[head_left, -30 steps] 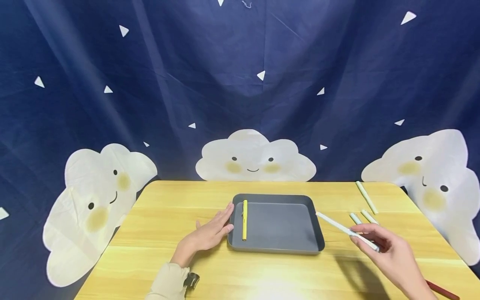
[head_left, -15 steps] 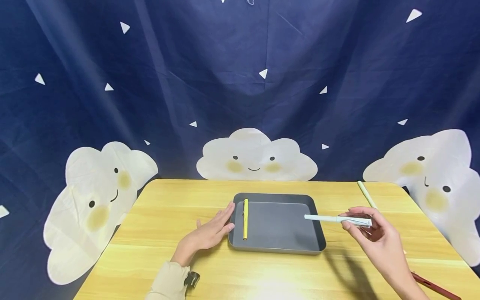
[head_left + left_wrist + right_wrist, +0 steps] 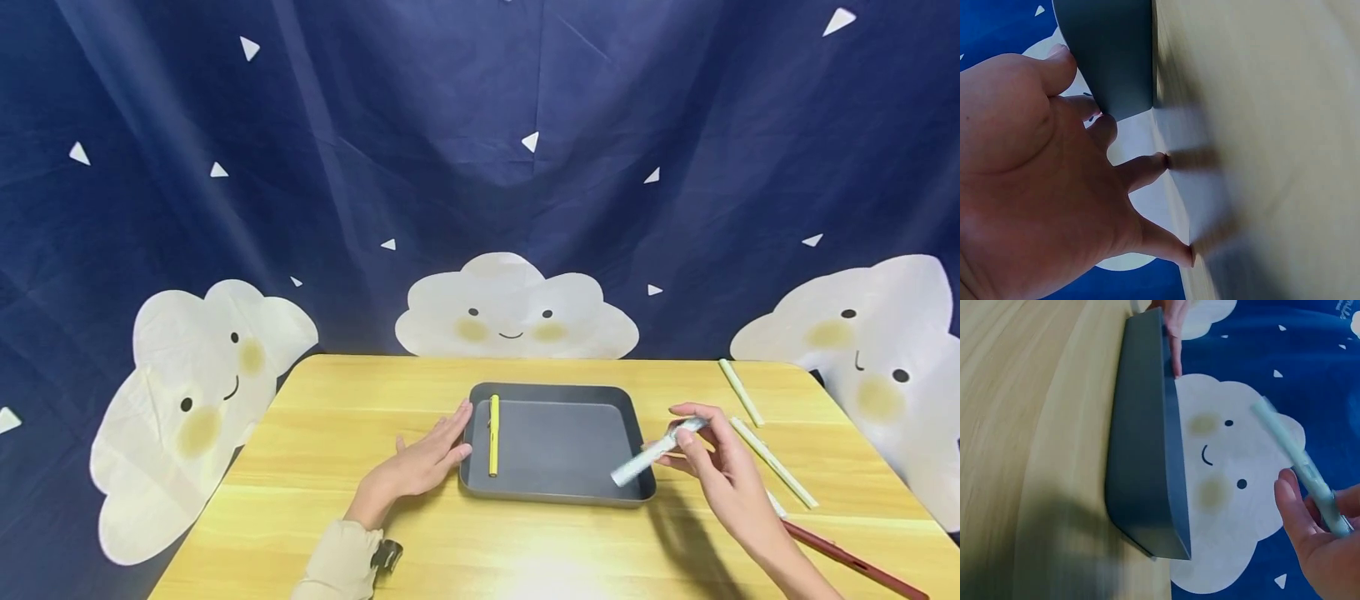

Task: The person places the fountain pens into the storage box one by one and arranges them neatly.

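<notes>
Right now a pale blue pen (image 3: 651, 456) is pinched between the thumb and curled fingers (image 3: 688, 440) of the right hand (image 3: 716, 467); it slants down and away from them, its free end hanging over the near right corner of the grey tray (image 3: 557, 493). Just beyond that free end lies the tray's flat floor, and at its far left side a yellow pen (image 3: 492, 434) lies lengthwise along the wall. Pressed against the outside of that same wall is the left hand (image 3: 422, 464), its fingers (image 3: 454, 421) straight and slightly spread, holding nothing, the palm resting on the wooden worktop (image 3: 315, 433). To the outer side of the right hand's fingers two cream pens (image 3: 772, 461) lie on the worktop, one further back than the other, and a dark red pen (image 3: 855, 561) lies nearer the front edge, behind the wrist. A navy backdrop (image 3: 420, 125) with white smiling clouds hangs behind everything.
</notes>
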`<action>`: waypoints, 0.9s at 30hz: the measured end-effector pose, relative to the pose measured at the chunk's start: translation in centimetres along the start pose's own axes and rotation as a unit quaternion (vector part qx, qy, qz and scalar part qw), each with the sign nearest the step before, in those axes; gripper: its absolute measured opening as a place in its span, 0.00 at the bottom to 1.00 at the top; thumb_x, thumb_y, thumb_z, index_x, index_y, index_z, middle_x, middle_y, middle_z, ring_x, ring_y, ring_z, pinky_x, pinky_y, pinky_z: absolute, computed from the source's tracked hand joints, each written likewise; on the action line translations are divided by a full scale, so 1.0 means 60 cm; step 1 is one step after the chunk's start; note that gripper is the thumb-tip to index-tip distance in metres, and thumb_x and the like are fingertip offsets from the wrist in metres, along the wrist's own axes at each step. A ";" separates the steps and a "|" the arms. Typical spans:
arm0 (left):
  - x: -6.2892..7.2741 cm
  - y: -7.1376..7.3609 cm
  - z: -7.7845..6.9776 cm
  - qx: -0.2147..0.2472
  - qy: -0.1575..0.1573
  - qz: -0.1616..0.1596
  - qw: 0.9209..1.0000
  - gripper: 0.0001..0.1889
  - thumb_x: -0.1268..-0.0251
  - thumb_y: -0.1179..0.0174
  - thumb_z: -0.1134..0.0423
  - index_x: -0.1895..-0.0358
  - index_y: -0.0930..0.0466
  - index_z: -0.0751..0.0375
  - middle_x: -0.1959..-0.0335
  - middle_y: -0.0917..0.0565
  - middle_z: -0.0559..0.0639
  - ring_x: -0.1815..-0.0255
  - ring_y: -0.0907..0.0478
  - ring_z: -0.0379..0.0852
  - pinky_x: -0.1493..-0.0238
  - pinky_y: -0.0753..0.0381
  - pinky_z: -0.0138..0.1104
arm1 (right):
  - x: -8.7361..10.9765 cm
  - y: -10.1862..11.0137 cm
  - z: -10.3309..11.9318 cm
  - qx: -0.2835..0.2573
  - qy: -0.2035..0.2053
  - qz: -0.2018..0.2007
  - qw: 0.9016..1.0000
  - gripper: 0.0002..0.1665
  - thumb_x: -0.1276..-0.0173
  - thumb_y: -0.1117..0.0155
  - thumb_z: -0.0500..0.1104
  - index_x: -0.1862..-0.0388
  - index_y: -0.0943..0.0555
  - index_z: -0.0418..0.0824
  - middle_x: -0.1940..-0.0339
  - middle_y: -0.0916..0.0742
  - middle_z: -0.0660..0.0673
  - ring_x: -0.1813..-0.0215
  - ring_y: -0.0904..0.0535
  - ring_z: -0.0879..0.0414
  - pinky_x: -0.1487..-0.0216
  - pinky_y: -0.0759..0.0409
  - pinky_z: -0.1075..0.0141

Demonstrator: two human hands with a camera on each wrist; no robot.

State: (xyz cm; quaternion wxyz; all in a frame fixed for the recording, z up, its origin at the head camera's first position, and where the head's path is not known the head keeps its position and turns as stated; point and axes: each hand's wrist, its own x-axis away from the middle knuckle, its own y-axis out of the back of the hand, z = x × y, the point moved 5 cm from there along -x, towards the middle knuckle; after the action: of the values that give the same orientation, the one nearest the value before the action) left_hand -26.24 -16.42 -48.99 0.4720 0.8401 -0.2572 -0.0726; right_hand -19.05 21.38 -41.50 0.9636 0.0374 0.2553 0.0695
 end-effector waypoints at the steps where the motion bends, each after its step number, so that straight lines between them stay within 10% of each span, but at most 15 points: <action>1: 0.000 0.000 0.000 -0.001 0.000 -0.001 1.000 0.34 0.14 0.60 0.47 0.15 0.61 0.47 0.15 0.58 0.43 0.17 0.55 0.61 0.40 0.68 0.83 | 0.000 -0.002 -0.002 0.007 -0.007 0.008 1.000 0.18 0.19 0.58 0.25 0.33 0.35 0.25 0.56 0.20 0.31 0.53 0.11 0.50 0.53 0.14 0.57; 11: 0.000 0.002 -0.001 0.002 -0.006 -0.003 1.000 0.34 0.14 0.59 0.48 0.15 0.59 0.50 0.15 0.57 0.46 0.17 0.54 0.63 0.42 0.68 0.84 | -0.011 -0.019 -0.015 -0.057 -0.014 -0.006 0.998 0.16 0.22 0.53 0.23 0.39 0.31 0.28 0.59 0.17 0.41 0.70 0.15 0.53 0.74 0.15 0.61; 27: -0.001 0.000 0.002 -0.004 0.002 0.000 1.000 0.34 0.14 0.61 0.46 0.15 0.61 0.46 0.15 0.59 0.42 0.17 0.54 0.61 0.39 0.67 0.83 | -0.045 -0.076 -0.043 0.000 -0.037 0.037 0.999 0.26 0.32 0.35 0.23 0.36 0.29 0.28 0.49 0.12 0.42 0.57 0.12 0.55 0.64 0.16 0.69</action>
State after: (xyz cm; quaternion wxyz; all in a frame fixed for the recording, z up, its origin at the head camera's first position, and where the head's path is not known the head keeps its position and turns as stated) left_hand -26.32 -16.46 -49.08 0.4759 0.8383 -0.2560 -0.0723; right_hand -22.16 16.57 -42.91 0.9692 0.0491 0.2179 0.1032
